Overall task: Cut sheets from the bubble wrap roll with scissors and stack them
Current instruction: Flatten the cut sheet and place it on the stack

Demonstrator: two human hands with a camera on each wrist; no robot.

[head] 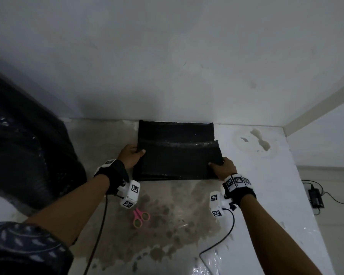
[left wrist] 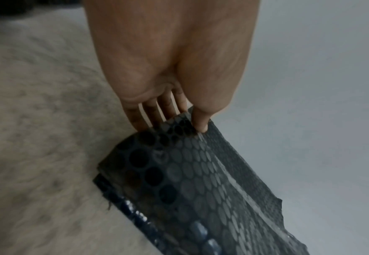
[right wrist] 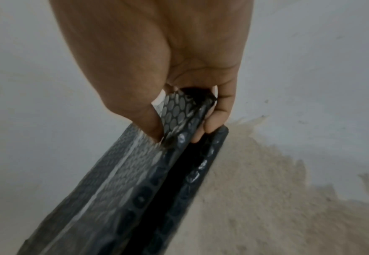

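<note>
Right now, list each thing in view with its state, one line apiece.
bubble wrap sheet: black, cut loose, held at both side edges over the stack.
stack: black sheets lying flat on the floor beneath.
bubble wrap roll: black, at far left, untouched.
scissors: pink, lying on the floor, unheld.
left hand: pinches the sheet's left edge.
right hand: pinches the sheet's right edge.

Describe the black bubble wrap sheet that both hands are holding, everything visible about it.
The bubble wrap sheet is black, glossy plastic covered in round bubbles, roughly rectangular with a ragged cut edge. It sags in a fold across its middle, its far part rising toward the wall. The left hand pinches its left edge, thumb on top and fingers beneath; the right hand grips its near right corner. It hangs just above more black sheets lying on the stained floor.
</note>
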